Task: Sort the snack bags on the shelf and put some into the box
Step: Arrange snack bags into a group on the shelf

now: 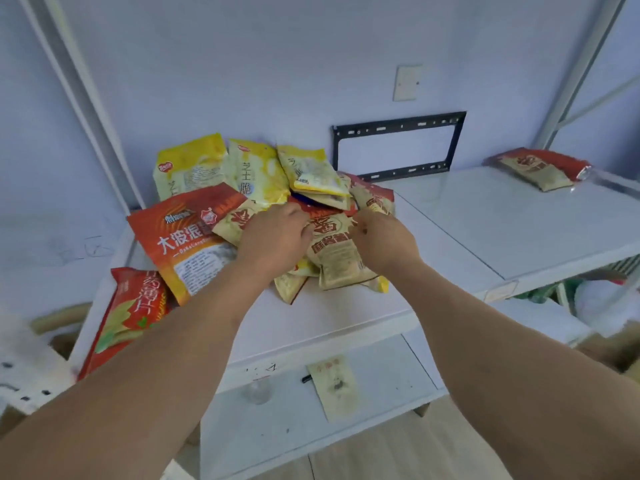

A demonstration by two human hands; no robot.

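Observation:
A pile of snack bags lies on the white shelf (pixel 346 313): several yellow bags (pixel 256 171) at the back, a large orange bag (pixel 183 237) at the left, tan-and-red bags in the middle. Both hands reach into the pile. My left hand (pixel 277 233) lies over a tan-and-red bag, fingers curled at its edge. My right hand (pixel 384 237) has its fingers curled on the right edge of the middle tan bag (pixel 339 258). A red bag (pixel 131 313) hangs over the shelf's left front edge. One tan-and-red bag (pixel 543 168) lies alone at the far right.
A black wall bracket (pixel 398 150) is mounted behind the shelf. The lower shelf (pixel 277 427) carries a paper sheet (pixel 334 386) and a small clear bottle (pixel 258 389). A cardboard box edge (pixel 59 337) shows at the lower left. White frame posts stand at both sides.

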